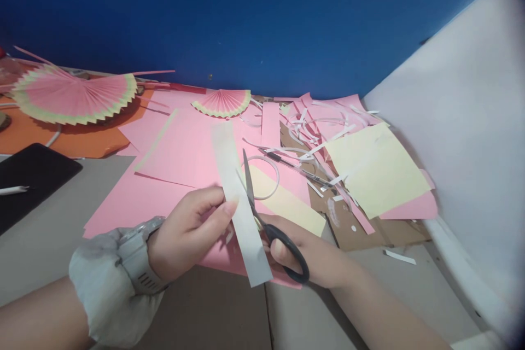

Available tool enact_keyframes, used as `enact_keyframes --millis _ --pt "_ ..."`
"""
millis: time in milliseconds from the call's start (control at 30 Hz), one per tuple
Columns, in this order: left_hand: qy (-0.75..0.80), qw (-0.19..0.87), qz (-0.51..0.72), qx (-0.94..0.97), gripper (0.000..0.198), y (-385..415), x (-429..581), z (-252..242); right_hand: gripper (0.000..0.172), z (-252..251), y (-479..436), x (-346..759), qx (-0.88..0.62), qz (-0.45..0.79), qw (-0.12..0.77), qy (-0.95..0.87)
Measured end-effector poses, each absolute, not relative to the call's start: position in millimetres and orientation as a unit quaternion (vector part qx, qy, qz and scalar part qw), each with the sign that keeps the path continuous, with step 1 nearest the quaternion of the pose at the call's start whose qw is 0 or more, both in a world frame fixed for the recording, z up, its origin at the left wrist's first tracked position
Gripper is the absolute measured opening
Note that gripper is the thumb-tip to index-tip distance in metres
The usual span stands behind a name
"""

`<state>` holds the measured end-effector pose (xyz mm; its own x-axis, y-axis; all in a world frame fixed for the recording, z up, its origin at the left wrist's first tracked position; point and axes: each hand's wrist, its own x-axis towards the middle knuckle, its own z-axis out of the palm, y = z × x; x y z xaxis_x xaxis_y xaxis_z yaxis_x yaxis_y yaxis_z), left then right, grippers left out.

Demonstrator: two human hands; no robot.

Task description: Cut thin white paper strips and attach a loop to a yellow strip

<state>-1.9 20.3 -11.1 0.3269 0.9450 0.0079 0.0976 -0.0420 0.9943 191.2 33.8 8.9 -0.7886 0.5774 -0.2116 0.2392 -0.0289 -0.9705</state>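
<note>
My left hand (200, 227) pinches a long pale strip of paper (246, 229) between thumb and fingers, near the strip's middle. Scissors (252, 191) with black handles are in my right hand (303, 246), thumb through one loop. Their blades point up and away along the strip's right edge, slightly apart; whether they touch the paper I cannot tell. A thin curled white offcut (275, 167) shows just behind the blades. Beneath both hands lie large pink paper sheets (192, 142) and a pale yellow strip (295, 205).
Pleated pink paper fans (77, 93) with yellow-green edges rest at the back left on orange paper (94, 145). A dark flat tablet-like object (36, 180) lies at left. Cut scraps, a pen (283, 159) and a yellow sheet (377, 169) cover brown cardboard (369, 238) at right. A blue wall (262, 22) stands behind.
</note>
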Motion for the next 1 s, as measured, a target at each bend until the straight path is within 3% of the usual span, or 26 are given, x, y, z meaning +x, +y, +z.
enact_keyframes --millis 500,1000 --pt "0.423 0.549 0.383 0.611 0.035 19.5 -2.7 -11.7 0.059 11.0 32.2 191.9 -0.312 0.638 0.120 -0.693" --pt "0.414 0.565 0.381 0.603 0.035 22.2 -2.1 -9.7 0.042 10.1 34.8 190.7 -0.302 0.689 0.128 -0.646"
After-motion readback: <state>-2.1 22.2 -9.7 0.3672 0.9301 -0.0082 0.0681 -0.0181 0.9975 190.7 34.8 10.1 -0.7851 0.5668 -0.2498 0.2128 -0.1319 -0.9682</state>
